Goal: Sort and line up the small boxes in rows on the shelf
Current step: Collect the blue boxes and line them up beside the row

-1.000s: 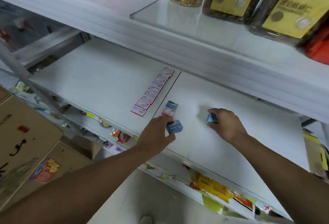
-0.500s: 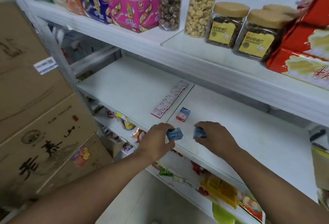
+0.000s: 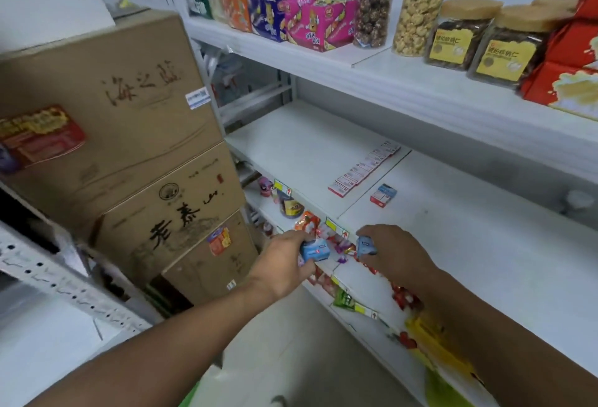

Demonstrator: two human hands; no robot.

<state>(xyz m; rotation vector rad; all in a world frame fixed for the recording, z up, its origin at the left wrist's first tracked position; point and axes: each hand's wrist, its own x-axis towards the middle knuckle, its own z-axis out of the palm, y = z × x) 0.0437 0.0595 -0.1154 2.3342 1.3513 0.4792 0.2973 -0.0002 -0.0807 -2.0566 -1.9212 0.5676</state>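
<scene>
Since the earlier frames both hands have drawn back from the shelf (image 3: 485,244) surface to its front edge, each bringing a small blue box with it, and the view has lifted to show more of the shelf above.

Largest in sight, a stack of brown cardboard cartons (image 3: 123,154) stands to the left of the shelving. The upper shelf (image 3: 404,82) carries bright snack boxes (image 3: 310,24), two tall bags of popcorn (image 3: 420,1), lidded jars with yellow labels (image 3: 459,34) and red cartons (image 3: 569,60). On the middle shelf a row of flat red-and-white boxes (image 3: 364,168) runs front to back along the panel seam; just to its right one blue-and-red box (image 3: 383,195) lies alone. Beneath the shelf's front edge, coloured packets (image 3: 326,235) show on the lower level, partly hidden behind the hands.

The left hand (image 3: 284,261) has its grip closed round a blue box (image 3: 314,249), held at the shelf's front lip. The right hand (image 3: 398,254) holds a second blue box (image 3: 365,246) in curled fingers, just beside the first, above the shelf edge.
</scene>
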